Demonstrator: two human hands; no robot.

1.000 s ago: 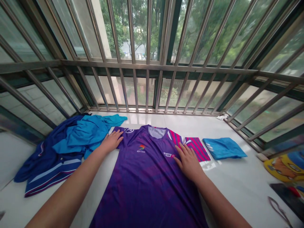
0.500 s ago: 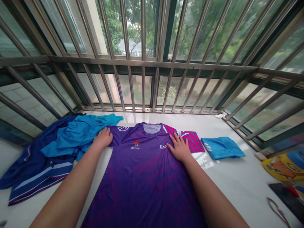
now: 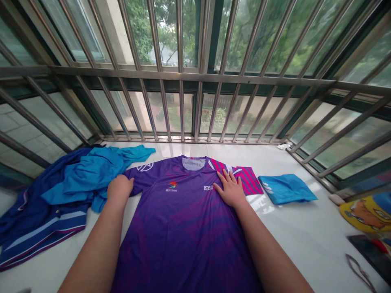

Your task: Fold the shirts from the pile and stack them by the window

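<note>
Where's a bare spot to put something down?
Biggest: the white surface between the right forearm and flat black object, nearer you than the folded blue cloth. Another strip lies between the purple T-shirt and metal bars. Crowded: left, where rumpled blue clothes reach the left hand.

Noted across the upper frame: metal bars (image 3: 195, 76) in front of window glass (image 3: 264, 40), with green foliage (image 3: 142, 36) visible beyond. Observed at right centre, by the foot of the bars: a crumpled white scrap (image 3: 284, 147); nearer the right edge, a small pale object (image 3: 337, 199) beside a yellow cartoon-printed item (image 3: 363, 213). Recorded at lower right: a dark flat item (image 3: 371, 254), partly cut off by the frame, and near it a thin looped item (image 3: 363, 275), exact type not determinable.
</note>
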